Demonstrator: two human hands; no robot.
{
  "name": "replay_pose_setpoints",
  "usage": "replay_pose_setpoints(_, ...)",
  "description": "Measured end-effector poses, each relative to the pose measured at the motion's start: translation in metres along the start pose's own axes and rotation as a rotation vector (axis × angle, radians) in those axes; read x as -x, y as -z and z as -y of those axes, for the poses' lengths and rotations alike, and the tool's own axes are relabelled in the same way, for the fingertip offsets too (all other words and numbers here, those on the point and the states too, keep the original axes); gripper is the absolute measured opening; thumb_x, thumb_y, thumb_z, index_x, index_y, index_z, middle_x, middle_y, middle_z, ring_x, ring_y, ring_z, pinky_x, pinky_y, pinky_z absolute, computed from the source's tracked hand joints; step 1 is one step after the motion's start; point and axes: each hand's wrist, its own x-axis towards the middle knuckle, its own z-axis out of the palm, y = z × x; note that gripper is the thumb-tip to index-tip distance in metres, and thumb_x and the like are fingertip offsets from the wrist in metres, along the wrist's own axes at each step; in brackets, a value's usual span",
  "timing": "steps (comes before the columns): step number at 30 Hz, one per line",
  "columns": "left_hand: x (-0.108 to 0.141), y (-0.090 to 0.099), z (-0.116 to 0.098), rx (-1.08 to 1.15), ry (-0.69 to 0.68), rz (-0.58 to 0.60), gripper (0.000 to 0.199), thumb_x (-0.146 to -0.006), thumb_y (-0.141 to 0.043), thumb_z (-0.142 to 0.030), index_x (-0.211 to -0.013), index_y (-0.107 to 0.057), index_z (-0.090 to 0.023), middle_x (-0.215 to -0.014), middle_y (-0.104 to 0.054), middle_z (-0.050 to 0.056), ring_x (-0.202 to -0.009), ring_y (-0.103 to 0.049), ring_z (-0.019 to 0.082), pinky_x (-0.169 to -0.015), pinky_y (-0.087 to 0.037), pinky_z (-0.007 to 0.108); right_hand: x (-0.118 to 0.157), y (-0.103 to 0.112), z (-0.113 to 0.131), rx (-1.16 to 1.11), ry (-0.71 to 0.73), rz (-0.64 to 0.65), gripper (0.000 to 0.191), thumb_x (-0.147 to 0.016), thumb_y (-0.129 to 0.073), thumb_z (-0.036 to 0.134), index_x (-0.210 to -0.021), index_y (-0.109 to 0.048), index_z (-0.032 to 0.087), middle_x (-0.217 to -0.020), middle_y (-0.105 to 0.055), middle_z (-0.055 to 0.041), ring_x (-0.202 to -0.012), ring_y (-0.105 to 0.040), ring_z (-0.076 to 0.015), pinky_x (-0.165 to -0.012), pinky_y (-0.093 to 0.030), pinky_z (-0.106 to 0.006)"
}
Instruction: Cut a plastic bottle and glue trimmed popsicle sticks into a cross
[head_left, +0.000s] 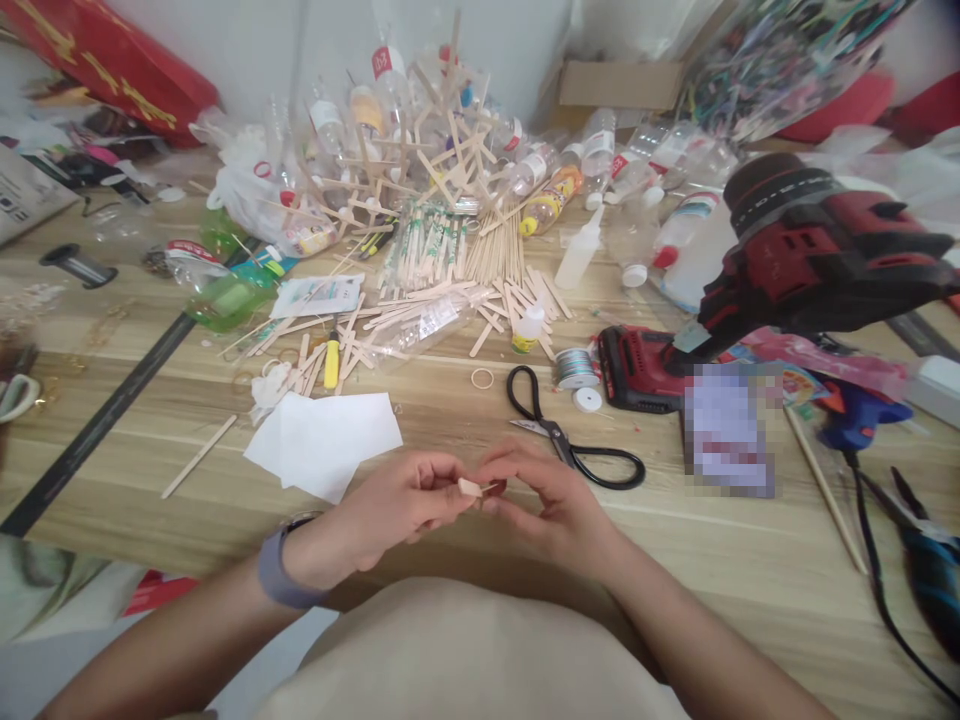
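Near the table's front edge, my left hand pinches a small pale wooden stick piece between thumb and fingers. Close against it on the right, my right hand has its thumb and fingertips drawn together at the end of that piece. A thin thing shows between those fingertips, too small to make out. White paper sheets lie just beyond my left hand. Black-handled scissors rest beyond my right hand, blades partly apart. A rubber band lies farther back.
Loose craft sticks, a yellow-handled screwdriver and a wire spool lie mid-table. Plastic bottles crowd the back. A red and black power drill stands at the right, near a blue glue gun and pliers.
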Motion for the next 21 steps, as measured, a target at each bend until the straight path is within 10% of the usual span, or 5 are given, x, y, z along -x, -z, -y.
replay_pose_setpoints(21,0.0018,-0.0076,0.0058,-0.996,-0.589,-0.315,0.03,-0.1,-0.036,-0.025,-0.086,-0.061,-0.021,-0.075,-0.063,0.0,-0.069,-0.056,0.015,-0.063,-0.036,0.025,0.001,-0.0054,-0.0087,0.239,0.065,-0.238,0.01,-0.09,-0.061,0.021,-0.081,-0.064,0.022,-0.074,-0.065,-0.001,-0.068,-0.061,-0.0152,-0.062,-0.049,-0.026)
